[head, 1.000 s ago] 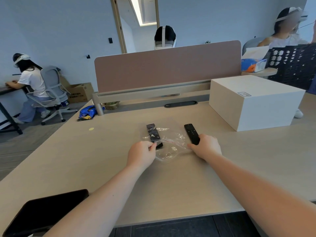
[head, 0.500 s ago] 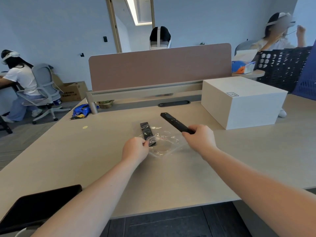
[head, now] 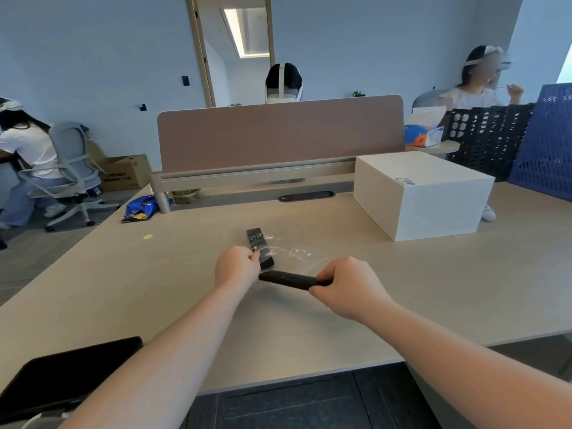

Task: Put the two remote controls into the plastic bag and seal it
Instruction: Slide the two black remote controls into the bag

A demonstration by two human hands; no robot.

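Observation:
A clear plastic bag [head: 297,253] lies flat on the light wooden desk [head: 154,274], partly over a black remote control [head: 259,246] that points away from me. My left hand [head: 236,266] pinches the bag's near left edge beside that remote's near end. My right hand [head: 346,283] grips one end of a second black remote control [head: 288,278], held level and sideways just in front of the bag, its free end pointing left toward my left hand.
A white box [head: 424,193] stands at the right rear of the desk. A dark tablet [head: 62,373] lies at the near left corner. A brown divider panel [head: 278,134] closes the back. Blue and black crates [head: 526,144] stand far right. Other people sit around.
My right hand lifted the right-hand remote off the desk, swung it from pointing away to lying sideways, and brought it toward me to the bag's near edge. My left hand kept its pinch.

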